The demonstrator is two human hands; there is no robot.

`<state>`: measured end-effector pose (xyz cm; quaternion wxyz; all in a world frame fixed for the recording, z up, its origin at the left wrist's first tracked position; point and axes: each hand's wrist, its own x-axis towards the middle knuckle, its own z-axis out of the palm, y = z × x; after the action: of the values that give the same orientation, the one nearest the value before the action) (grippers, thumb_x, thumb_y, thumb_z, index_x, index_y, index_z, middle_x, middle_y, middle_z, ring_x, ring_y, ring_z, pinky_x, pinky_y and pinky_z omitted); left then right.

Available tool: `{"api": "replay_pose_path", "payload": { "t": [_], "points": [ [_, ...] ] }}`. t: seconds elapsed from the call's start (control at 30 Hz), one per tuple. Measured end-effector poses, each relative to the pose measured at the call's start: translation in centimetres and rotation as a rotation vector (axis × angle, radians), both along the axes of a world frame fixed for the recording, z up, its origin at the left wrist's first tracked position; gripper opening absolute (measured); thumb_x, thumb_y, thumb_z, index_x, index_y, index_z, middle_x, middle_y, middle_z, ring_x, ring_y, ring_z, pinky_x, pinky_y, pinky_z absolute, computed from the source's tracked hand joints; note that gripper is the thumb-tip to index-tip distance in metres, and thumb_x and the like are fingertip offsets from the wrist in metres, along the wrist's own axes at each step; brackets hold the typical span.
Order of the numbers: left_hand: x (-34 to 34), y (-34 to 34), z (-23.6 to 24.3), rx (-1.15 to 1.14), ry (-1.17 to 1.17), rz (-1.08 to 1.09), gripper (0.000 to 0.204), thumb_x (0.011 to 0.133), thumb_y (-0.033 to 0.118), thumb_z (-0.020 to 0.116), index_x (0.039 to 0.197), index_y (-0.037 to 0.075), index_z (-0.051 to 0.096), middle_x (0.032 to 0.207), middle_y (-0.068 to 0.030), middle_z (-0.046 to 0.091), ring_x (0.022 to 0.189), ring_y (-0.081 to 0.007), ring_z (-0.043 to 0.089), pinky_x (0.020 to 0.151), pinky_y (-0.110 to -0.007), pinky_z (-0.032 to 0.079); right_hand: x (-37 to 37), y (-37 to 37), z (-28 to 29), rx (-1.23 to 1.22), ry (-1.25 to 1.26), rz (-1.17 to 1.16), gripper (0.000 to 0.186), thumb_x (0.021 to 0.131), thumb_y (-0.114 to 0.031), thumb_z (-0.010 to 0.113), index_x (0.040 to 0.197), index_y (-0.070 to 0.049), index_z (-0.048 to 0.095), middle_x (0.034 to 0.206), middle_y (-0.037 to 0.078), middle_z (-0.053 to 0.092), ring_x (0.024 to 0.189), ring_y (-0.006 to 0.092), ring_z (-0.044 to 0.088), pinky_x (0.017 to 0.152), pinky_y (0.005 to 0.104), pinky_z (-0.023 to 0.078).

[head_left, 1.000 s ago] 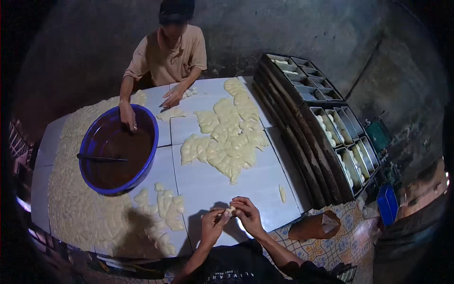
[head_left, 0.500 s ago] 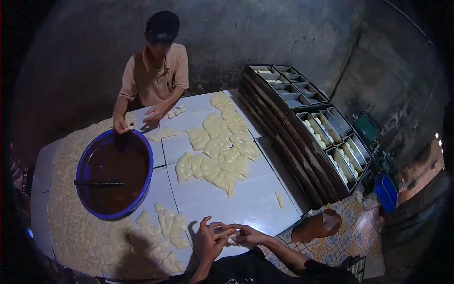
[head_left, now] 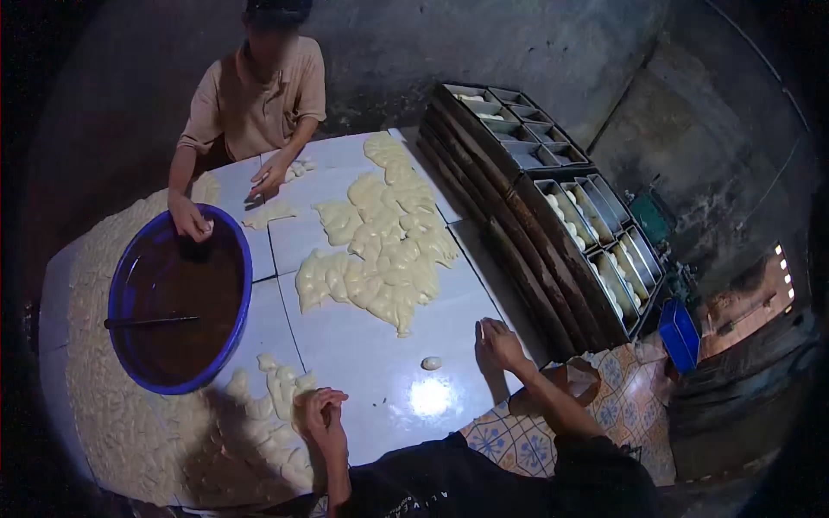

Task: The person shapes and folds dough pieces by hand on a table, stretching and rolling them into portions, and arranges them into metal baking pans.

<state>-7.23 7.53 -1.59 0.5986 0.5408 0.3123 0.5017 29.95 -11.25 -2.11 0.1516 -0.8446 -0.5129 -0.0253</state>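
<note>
A small shaped dough piece [head_left: 431,363] lies on the white tiled table [head_left: 371,363] between my hands. To its left, my left hand [head_left: 325,414] hovers with fingers loosely bent, holding nothing, beside flattened dough [head_left: 281,393]. Over by the table's right edge, my right hand [head_left: 503,345] has its fingers drawn together on the tabletop; whatever lies under them is hidden. A broad patch of pale, lumpy dough [head_left: 380,250] covers the table's middle.
A blue tub [head_left: 238,337] of brown liquid, with a dark stick across it, stands at left on more dough. Across the table, a co-worker [head_left: 259,104] handles dough. Stacked metal tins [head_left: 553,224] at right hold dough pieces. A blue basket [head_left: 680,335] lies beyond.
My hands have parted, leaving the dough piece on the table. My right hand has gone right, onto the spot where a thin dough strip lay. The co-worker's hand has moved over the tub.
</note>
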Motion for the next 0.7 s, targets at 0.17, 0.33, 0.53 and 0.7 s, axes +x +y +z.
{"api": "replay_pose_path", "payload": {
  "t": [0.17,0.33,0.53,0.7],
  "points": [
    [0.7,-0.7,2.1,-0.056,0.067,-0.043,0.015,0.085,-0.008,0.056,0.098,-0.002,0.058,0.090,-0.0104,0.064,0.083,-0.0188,0.063,0.079,-0.031,0.052,-1.8,-2.8,-1.1,0.035,0.237,-0.119,0.033,0.079,-0.006,0.060,0.111,0.000,0.059,0.108,0.017,0.062,0.094,0.0348,0.060,0.084,0.0400,0.051],
    [1.3,-3.3,2.7,-0.054,0.301,-0.304,0.017,0.089,-0.005,0.053,0.101,-0.001,0.064,0.106,-0.0112,0.065,0.090,-0.0164,0.064,0.082,-0.029,0.051,-6.4,-0.9,0.4,0.325,0.946,-0.137,0.015,0.088,-0.007,0.060,0.101,-0.001,0.065,0.102,0.007,0.064,0.091,0.0165,0.062,0.077,0.0308,0.053],
    [4.9,-4.7,4.1,0.140,0.213,-0.408,0.040,0.094,0.015,0.059,0.132,0.004,0.053,0.135,-0.0126,0.050,0.119,-0.0161,0.050,0.092,-0.029,0.046,-17.2,6.9,7.7,0.504,1.219,0.160,0.037,0.079,0.004,0.068,0.115,0.004,0.061,0.118,0.009,0.053,0.108,0.0186,0.054,0.088,0.0274,0.047],
    [4.4,-5.1,6.0,-0.100,0.059,-0.033,0.023,0.088,0.013,0.067,0.106,-0.001,0.068,0.101,-0.0087,0.068,0.090,-0.0112,0.062,0.073,-0.023,0.051,-19.9,10.3,5.7,0.594,0.886,0.403,0.018,0.092,-0.009,0.059,0.102,0.005,0.062,0.091,0.005,0.052,0.081,0.0119,0.055,0.059,0.0236,0.043]
  ]
}}
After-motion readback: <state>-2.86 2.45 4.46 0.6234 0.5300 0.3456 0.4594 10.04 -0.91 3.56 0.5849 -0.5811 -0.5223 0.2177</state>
